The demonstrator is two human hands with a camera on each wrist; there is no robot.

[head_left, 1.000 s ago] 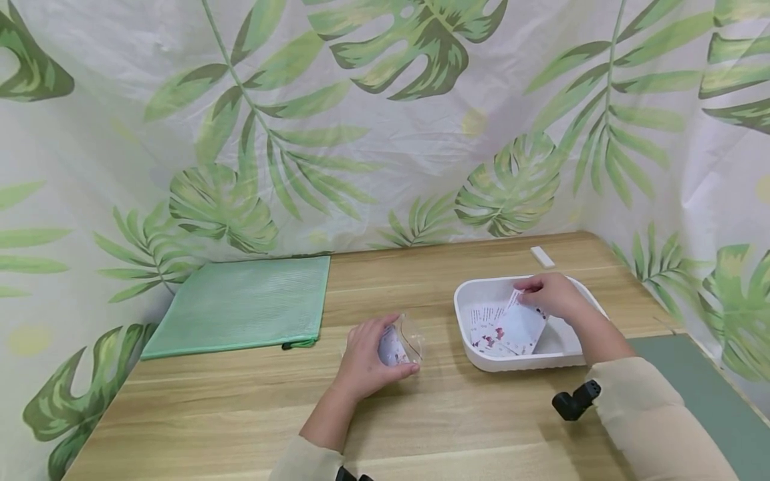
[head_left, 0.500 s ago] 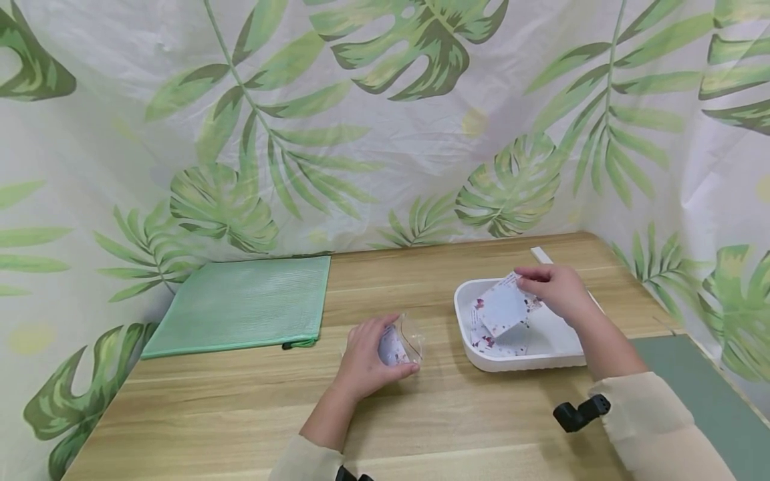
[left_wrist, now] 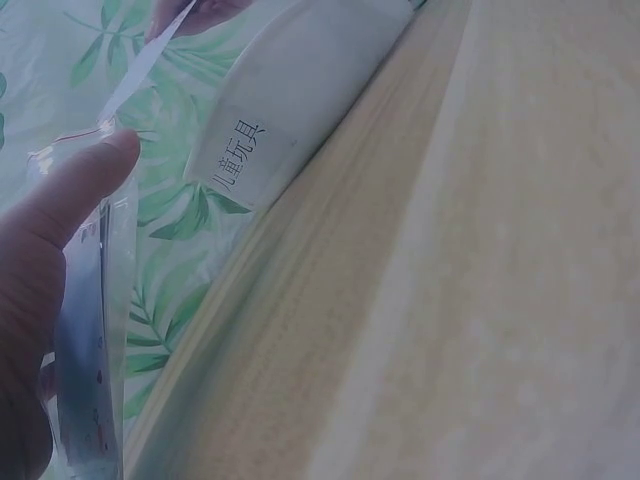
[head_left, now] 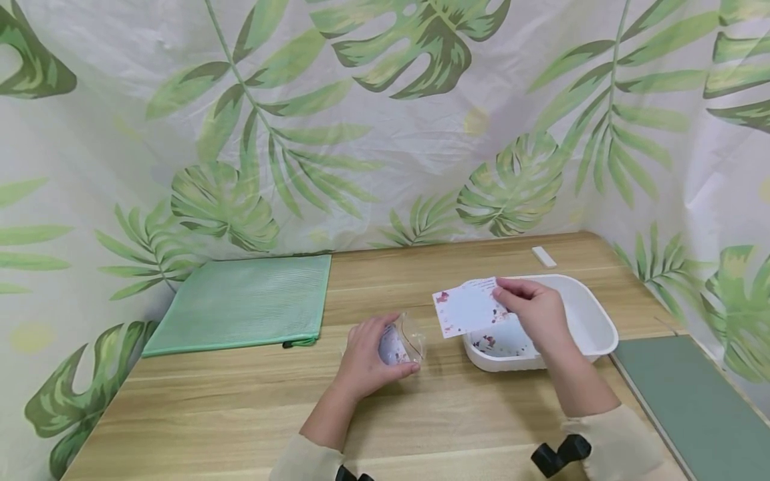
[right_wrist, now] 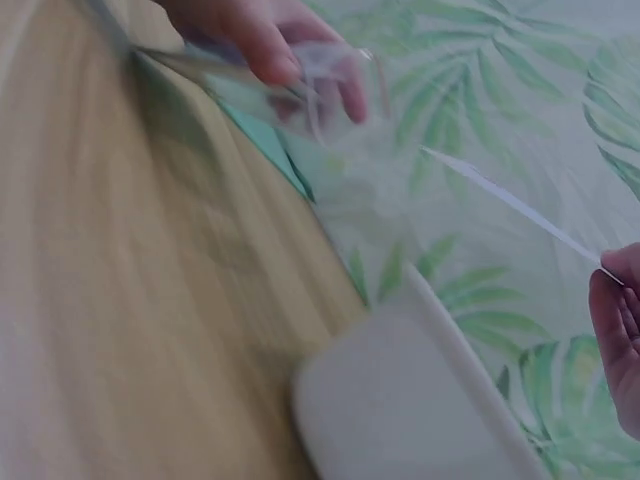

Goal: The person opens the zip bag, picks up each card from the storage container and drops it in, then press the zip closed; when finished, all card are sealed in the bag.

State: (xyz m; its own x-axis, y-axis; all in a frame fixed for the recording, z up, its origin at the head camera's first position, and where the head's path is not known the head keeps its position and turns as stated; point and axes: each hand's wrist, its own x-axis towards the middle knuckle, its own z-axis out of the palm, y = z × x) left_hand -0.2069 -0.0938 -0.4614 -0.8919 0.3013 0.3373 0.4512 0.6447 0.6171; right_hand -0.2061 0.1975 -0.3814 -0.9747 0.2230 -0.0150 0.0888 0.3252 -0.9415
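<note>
Right hand point(head_left: 534, 314) of the person pinches one white rectangular paper card point(head_left: 468, 310) with reddish floral print near one corner, thumb against fingers, a grip that probably leaves most of the card free. That card is tilted above the left part of a white rectangular plastic tub with rounded corners point(head_left: 511, 365), its far end reaching past the rim toward the left hand point(head_left: 368, 357). This second hand curls round one small clear plastic bag point(head_left: 414, 339), thumb and fingers on opposite edges, seemingly to spread its mouth toward the card. Printed card stock point(head_left: 391, 347) shows inside the bag, though how many pieces cannot be counted; nor is it clear whether the bag's base rests on the pale wood-grain surface point(head_left: 252, 414). In the tub lies at least one more floral card point(head_left: 502, 339); overlapping ones cannot be ruled out. Near the right hand, the tub likely serves for easy picking, and its side bears one label of dark characters point(left_wrist: 237, 155). Farther out are one white bar-shaped block point(head_left: 544, 257) behind the tub, one flat green mesh pouch point(head_left: 240, 304) at the left rear, perhaps set aside for working room, and one grey-green flat panel point(head_left: 692, 401) at the right. Leaf-patterned fabric point(head_left: 385, 127) hangs behind.
</note>
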